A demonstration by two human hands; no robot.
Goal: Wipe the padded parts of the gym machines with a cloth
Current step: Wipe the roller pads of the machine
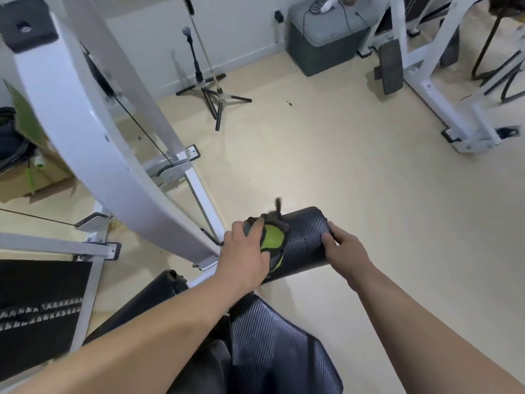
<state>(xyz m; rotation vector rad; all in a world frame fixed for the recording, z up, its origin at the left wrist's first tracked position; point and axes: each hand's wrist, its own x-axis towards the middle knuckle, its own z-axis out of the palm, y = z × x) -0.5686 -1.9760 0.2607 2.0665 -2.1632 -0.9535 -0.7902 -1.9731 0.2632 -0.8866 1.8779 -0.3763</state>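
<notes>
A black padded roller [305,240] with a woven texture sticks out over the floor at the centre of the view. My left hand [245,251] presses a green and grey cloth [274,237] against the roller's left part, fingers closed around the cloth. My right hand [345,251] grips the roller's right end, thumb on top. Below the roller lies the machine's black padded seat [272,345], between my forearms. A second black pad end [170,280] shows to the left of my left arm.
The white machine frame [93,132] with a cable rises close on the left. A black tripod stand [216,95] stands on the beige floor behind. A grey box [324,44] sits by the wall. Another white frame [443,89] is at the right.
</notes>
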